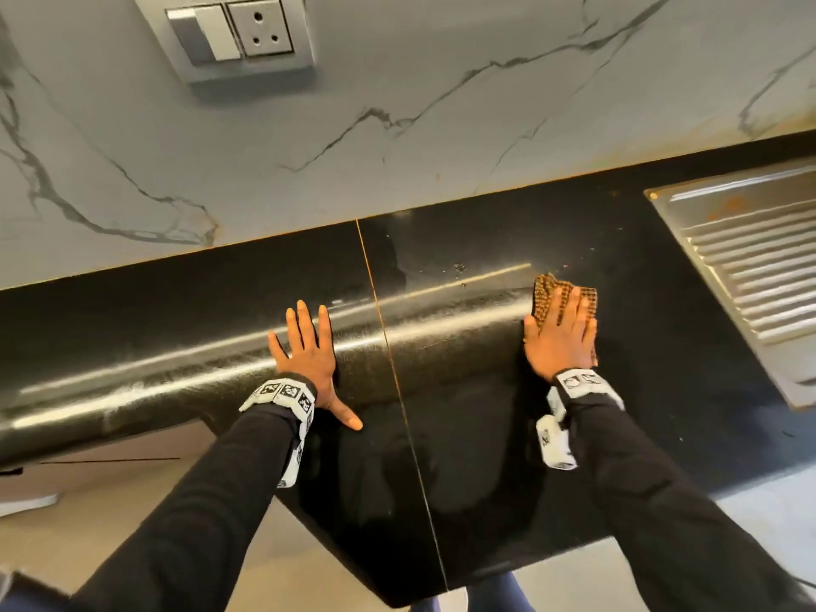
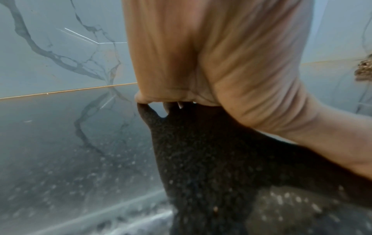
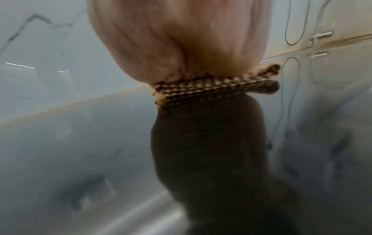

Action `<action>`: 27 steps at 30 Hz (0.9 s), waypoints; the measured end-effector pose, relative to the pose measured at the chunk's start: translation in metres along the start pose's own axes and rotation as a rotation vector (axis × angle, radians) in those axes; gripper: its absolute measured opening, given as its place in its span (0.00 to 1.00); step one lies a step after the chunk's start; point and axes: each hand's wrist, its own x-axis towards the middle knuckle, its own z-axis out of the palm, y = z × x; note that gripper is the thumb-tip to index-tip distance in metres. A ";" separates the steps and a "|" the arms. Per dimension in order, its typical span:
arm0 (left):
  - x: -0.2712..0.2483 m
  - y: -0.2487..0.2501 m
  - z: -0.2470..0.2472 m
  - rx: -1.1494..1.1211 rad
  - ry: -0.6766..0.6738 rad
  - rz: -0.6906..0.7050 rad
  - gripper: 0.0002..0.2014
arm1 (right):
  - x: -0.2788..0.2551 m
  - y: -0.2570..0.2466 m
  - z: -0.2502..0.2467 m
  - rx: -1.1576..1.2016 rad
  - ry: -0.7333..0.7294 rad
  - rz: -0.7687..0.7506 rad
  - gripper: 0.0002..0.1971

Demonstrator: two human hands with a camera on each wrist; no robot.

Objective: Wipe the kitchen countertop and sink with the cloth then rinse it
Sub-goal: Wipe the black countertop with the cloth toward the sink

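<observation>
Pressing the cloth [image 1: 561, 298] flat under straight fingers, right hand [image 1: 561, 333] sits nearer the sink drainboard [image 1: 746, 267], which lies to its right, while left hand [image 1: 309, 346] rests splayed and empty on the bench [image 1: 463, 479], crumbs [image 1: 459, 268] just beyond the cloth.

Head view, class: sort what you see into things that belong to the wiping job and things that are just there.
Part of the job:
- cloth, pressed flat under the right hand
- black countertop, with crumbs beyond the cloth
- left hand, resting flat on the countertop
- steel sink drainboard

Just there:
- wall switch and socket
- marble backsplash
</observation>
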 end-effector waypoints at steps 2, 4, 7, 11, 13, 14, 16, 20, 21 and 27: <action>0.004 0.000 -0.006 0.005 -0.003 -0.023 1.01 | -0.023 -0.052 0.015 -0.032 0.030 -0.060 0.42; 0.002 0.001 -0.006 0.014 -0.017 -0.029 1.01 | -0.071 -0.119 0.046 -0.087 -0.017 -0.337 0.42; -0.002 -0.001 -0.008 0.041 -0.046 -0.028 1.00 | -0.111 -0.176 0.064 -0.133 -0.143 -0.647 0.39; 0.000 -0.006 -0.013 0.064 -0.038 0.020 0.98 | -0.028 -0.115 0.031 -0.152 -0.056 -0.579 0.39; -0.001 -0.004 -0.011 0.081 -0.044 0.032 0.98 | 0.011 -0.058 0.007 -0.167 -0.025 -0.379 0.38; 0.000 -0.002 -0.011 0.093 -0.062 0.029 0.98 | 0.023 -0.035 -0.001 -0.154 -0.028 -0.305 0.37; 0.005 -0.003 -0.015 0.105 -0.069 0.013 0.99 | 0.030 -0.026 -0.006 -0.104 -0.027 -0.177 0.38; 0.009 -0.007 -0.015 0.092 -0.094 -0.035 1.00 | -0.018 -0.125 0.029 -0.131 -0.047 -0.333 0.41; 0.010 -0.007 -0.015 0.095 -0.098 -0.036 1.00 | -0.038 -0.152 0.041 -0.142 -0.081 -0.446 0.41; 0.014 -0.001 -0.018 0.093 -0.064 -0.010 0.99 | -0.020 -0.145 0.029 -0.217 -0.090 -0.699 0.38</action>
